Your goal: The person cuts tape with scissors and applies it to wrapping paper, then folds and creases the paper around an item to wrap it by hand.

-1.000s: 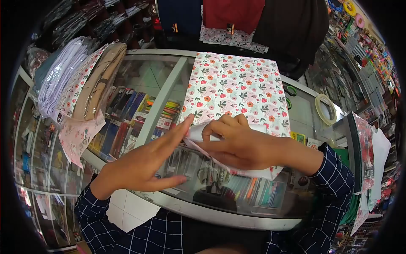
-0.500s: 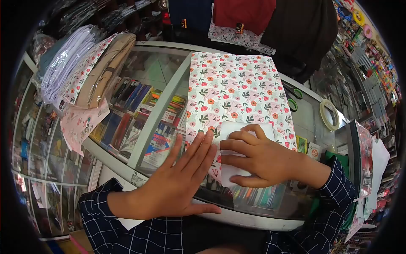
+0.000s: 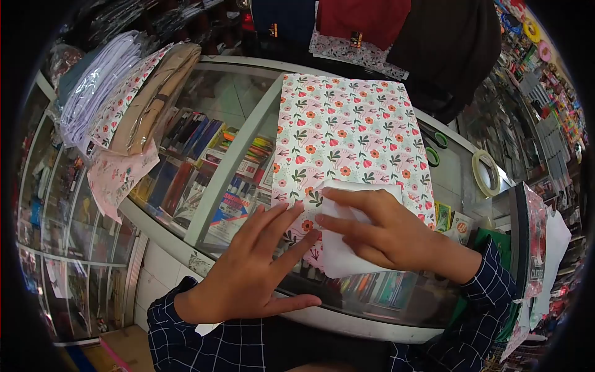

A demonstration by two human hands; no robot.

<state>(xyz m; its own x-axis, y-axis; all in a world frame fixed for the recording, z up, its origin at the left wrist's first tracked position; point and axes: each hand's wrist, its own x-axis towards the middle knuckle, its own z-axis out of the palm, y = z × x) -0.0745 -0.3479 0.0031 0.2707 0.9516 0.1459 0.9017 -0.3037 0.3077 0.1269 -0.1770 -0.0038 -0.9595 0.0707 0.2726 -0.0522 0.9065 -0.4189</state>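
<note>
Though bare, two hands, one sheet

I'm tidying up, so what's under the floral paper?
The glass counter supports the floral paper; colourful stationery shows through the glass near its lower edge. Whatever lies beneath the paper's middle is covered.

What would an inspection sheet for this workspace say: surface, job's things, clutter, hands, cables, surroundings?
Surface: glass counter, goods visible beneath.
Job's things: floral paper lying flat; white flap at its near end.
Clutter: green-handled scissors and tape roll, right of the paper.
Hands: left hand, fingers spread, at the paper's near left; right hand over the flap. Both look open.
Cables: nothing seen.
Surroundings: plastic-wrapped fabric left; red garment beyond the counter.
</note>
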